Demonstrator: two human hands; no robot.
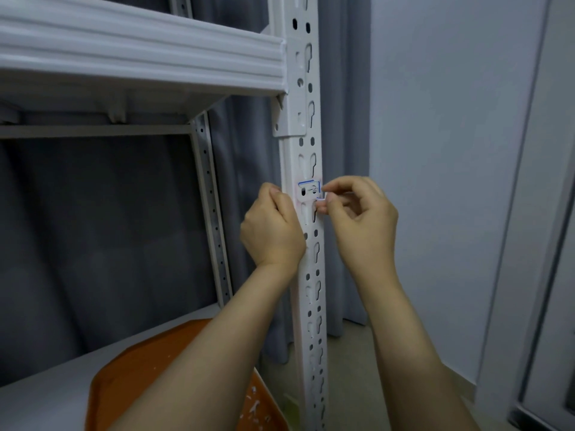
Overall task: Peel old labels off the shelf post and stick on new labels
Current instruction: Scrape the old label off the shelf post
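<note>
While the curled left hand (273,231) touches the shelf post (292,163), right hand (361,219) fingers (335,185) pinch the label (308,190) edge.

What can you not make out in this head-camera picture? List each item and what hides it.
- Writing on the label: too small and blurred, head view.
- Fingertips of the left hand: hidden behind its own knuckles against the shelf post.
- Orange tray: cut by the bottom edge, partly covered by the left forearm.
- Whether the right hand, pinching the label's edge, peels or sticks.
</note>
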